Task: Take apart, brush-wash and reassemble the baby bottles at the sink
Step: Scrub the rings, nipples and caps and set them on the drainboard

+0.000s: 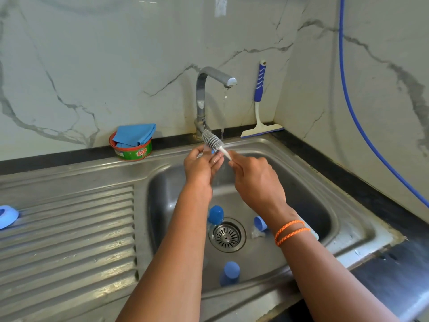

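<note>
Both hands grip the brush (212,141), its bristled head tilted up-left toward the tap (209,89).

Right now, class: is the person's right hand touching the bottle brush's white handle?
Touching. The head view shows the right hand pinching the white handle of the bottle brush between its fingertips.

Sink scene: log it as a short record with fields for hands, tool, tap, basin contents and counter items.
right hand: right hand grips the white handle of the bottle brush
left hand: left hand holds a small clear part against the brush bristles; what part, cannot tell
tap: tap running, thin stream falling beside the brush
basin: sink holds blue caps and bottle pieces around the drain
counter: green soap tub with blue cloth, squeegee against the wall
drainboard: blue ring at left edge
</note>
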Available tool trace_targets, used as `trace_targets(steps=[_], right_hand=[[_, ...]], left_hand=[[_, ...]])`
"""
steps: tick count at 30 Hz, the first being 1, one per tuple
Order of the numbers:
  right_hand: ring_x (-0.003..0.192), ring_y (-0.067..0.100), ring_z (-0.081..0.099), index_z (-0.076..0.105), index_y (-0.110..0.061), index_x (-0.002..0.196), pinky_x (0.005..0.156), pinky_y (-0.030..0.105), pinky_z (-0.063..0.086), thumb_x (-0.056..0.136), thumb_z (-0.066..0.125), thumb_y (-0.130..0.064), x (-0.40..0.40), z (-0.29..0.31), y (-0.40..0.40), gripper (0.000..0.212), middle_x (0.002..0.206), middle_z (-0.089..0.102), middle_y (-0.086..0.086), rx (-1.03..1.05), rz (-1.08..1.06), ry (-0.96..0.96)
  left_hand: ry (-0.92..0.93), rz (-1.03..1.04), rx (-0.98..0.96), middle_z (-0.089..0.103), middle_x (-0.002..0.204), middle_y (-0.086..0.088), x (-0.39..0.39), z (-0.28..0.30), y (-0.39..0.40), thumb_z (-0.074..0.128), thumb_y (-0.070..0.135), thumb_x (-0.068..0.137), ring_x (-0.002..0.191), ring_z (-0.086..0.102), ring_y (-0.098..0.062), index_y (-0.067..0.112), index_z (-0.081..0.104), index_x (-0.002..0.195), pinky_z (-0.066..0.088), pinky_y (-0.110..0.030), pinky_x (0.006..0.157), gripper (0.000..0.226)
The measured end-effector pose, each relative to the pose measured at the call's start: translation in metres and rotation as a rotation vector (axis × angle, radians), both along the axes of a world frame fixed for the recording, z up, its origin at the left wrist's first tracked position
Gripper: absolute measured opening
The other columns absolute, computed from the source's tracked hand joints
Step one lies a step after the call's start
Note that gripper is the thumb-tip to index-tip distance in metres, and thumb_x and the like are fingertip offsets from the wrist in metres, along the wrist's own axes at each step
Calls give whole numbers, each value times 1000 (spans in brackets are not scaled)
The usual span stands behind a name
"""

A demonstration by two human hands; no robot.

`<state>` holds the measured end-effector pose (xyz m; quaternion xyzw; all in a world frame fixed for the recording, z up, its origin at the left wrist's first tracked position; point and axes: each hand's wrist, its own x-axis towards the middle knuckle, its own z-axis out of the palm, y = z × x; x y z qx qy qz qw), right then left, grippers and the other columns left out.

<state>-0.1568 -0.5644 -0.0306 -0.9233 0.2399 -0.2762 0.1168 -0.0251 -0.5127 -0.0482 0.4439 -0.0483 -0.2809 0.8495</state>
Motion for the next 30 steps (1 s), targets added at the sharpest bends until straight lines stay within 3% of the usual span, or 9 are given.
trace_targets(steps=[4, 8, 10, 14, 18, 24, 30], right_hand=[[70, 39, 56, 54, -25, 107, 60, 45, 48, 110, 44, -30, 3, -3, -5, 12, 78, 57, 9, 2, -85, 10], [76, 40, 58, 58, -24, 119, 67, 48, 53, 110, 42, -29, 5, -2, -7, 18, 84, 61, 11, 26, -131, -26], [78, 40, 60, 59, -24, 115, 70, 50, 54, 110, 42, -29, 4, -2, -13, 19, 85, 61, 11, 97, -150, -48], [74, 36, 58, 61, -29, 117, 66, 47, 54, 109, 44, -33, 0, -4, -13, 20, 82, 60, 8, 94, -90, -30], [70, 36, 57, 60, -28, 116, 62, 47, 52, 110, 45, -35, 1, -5, -11, 17, 79, 59, 8, 49, -38, -19], [79, 39, 61, 61, -30, 116, 71, 51, 56, 109, 42, -33, 2, -8, -19, 21, 85, 61, 9, 130, -127, -39], [78, 38, 60, 60, -32, 122, 70, 49, 55, 109, 43, -34, 4, -8, -5, 21, 87, 63, 8, 88, -50, -45]], left_hand=[[-1, -26, -19, 77, 104, -20, -5, 3, 1, 52, 10, 108, 92, 79, -23, 2, 62, 125, 65, -34, 83, 21], [-16, -54, -43, 77, 106, -22, -4, 4, 0, 46, 7, 110, 97, 78, -25, 3, 60, 123, 64, -34, 85, 20], [-16, -70, -66, 75, 112, -24, -6, 5, 0, 42, 7, 111, 104, 77, -28, 2, 58, 128, 63, -36, 89, 23], [56, -33, -94, 71, 122, -25, -1, 5, 3, 39, 8, 112, 108, 75, -31, 2, 55, 133, 61, -38, 94, 27], [71, -14, -67, 73, 117, -22, 2, 3, 5, 42, 10, 112, 105, 76, -29, 2, 56, 135, 62, -38, 92, 28], [55, -66, -137, 75, 115, -22, -2, 5, 6, 40, 8, 112, 105, 76, -28, 3, 57, 130, 59, -40, 98, 25], [57, -72, -78, 74, 118, -23, -1, 0, 7, 41, 9, 112, 106, 76, -29, 2, 57, 132, 62, -39, 93, 27]])
